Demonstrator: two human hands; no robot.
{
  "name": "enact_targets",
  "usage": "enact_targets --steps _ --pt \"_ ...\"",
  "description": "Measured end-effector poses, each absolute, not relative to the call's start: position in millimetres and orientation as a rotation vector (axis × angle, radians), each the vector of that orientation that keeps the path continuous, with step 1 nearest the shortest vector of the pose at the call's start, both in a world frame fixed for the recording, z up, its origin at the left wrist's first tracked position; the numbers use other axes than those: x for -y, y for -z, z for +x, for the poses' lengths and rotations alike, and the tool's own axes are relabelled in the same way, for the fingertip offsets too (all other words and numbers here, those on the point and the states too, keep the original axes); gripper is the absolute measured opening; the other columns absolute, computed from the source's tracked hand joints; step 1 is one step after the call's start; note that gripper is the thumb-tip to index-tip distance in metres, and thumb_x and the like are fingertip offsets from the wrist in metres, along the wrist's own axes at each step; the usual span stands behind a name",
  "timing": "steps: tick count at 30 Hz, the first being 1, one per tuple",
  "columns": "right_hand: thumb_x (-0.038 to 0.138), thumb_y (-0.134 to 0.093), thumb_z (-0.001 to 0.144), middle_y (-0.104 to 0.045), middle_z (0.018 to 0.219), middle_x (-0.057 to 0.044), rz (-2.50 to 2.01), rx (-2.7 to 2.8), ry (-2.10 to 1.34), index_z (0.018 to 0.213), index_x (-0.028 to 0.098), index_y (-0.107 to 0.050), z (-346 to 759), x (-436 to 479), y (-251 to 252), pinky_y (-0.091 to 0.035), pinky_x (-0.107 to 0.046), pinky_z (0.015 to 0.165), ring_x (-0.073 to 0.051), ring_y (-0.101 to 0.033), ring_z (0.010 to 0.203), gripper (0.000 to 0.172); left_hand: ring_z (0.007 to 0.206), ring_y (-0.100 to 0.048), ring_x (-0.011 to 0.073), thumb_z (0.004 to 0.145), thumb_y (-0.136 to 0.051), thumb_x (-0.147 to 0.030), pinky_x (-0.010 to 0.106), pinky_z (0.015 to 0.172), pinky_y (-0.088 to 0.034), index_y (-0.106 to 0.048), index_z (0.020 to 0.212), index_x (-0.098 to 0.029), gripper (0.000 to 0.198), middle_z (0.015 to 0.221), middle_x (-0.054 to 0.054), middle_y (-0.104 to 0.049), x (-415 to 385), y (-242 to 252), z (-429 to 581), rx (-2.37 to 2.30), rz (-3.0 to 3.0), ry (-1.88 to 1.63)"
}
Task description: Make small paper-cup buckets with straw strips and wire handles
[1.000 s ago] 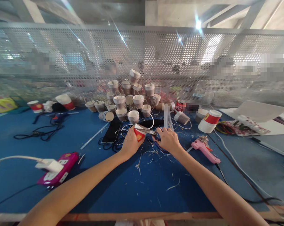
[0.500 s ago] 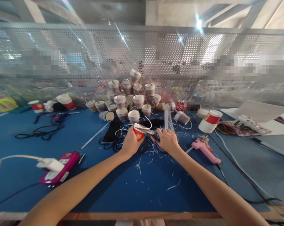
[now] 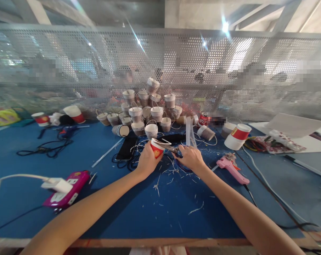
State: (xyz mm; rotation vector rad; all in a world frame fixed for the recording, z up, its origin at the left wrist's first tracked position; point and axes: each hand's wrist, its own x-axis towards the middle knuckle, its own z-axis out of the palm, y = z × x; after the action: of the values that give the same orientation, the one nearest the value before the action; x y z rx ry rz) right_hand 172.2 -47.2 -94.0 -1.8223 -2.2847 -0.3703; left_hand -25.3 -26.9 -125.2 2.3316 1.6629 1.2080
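A small red and white paper cup (image 3: 157, 151) is gripped in my left hand (image 3: 146, 160), tilted with its rim up. My right hand (image 3: 190, 156) is closed round the handles of a pair of scissors (image 3: 171, 148), whose metal blades reach left to the cup's rim. A white strip at the rim stretches to the right above the blades. Pale cut scraps (image 3: 157, 187) lie on the blue table (image 3: 139, 216) below both hands. Just beyond my hands stand several small wrapped buckets (image 3: 151, 130) with thin handles, piled up.
To the right lies a pink glue gun (image 3: 233, 170), with a red and white cup (image 3: 238, 137) behind it. A dark phone (image 3: 127, 148) and cables are left of my hands. A magenta power strip (image 3: 67, 191) sits nearer left. A perforated metal screen (image 3: 102, 67) closes the back.
The scissor blades have opened wider at the cup's rim. The white strip that curved up over the cup now lies lower and straighter. My right hand has shifted slightly.
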Motion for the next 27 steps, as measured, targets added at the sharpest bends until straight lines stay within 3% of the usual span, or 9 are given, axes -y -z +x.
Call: enact_targets --steps 15,21,27 --pt "0.051 -0.036 0.091 -0.07 0.083 -0.008 -1.846 2.268 0.368 0.1 0.018 -0.061 168.3 51.6 88.4 -0.037 -0.027 0.059 -0.024 -0.065 0.081 0.042 0.113 -0.053 0.0389 0.08 -0.06 -0.038 0.05 0.087 -0.048 -0.028 0.13 0.001 0.071 0.119 0.031 -0.051 25.9 134.0 -22.8 -1.808 2.571 -1.154" --pt "0.054 -0.037 0.089 -0.071 0.084 -0.006 -1.823 2.262 0.326 0.096 0.019 -0.06 175.5 46.5 90.6 -0.033 -0.026 0.055 -0.023 -0.066 0.08 0.043 0.108 -0.058 0.0309 0.074 -0.065 -0.042 0.045 0.089 -0.048 -0.032 0.132 -0.011 0.073 0.119 0.02 -0.056 20.9 114.5 -31.6 -1.6 2.301 -1.243" --pt "0.053 -0.039 0.089 -0.071 0.082 -0.005 -1.831 2.26 0.308 0.097 0.02 -0.06 178.9 44.9 93.8 -0.033 -0.025 0.055 -0.021 -0.066 0.075 0.04 0.075 -0.063 0.0201 0.067 -0.069 -0.043 0.034 0.067 -0.053 -0.049 0.111 -0.015 0.056 0.092 0.007 -0.065 8.9 108.0 -39.9 -1.37 2.039 -0.997"
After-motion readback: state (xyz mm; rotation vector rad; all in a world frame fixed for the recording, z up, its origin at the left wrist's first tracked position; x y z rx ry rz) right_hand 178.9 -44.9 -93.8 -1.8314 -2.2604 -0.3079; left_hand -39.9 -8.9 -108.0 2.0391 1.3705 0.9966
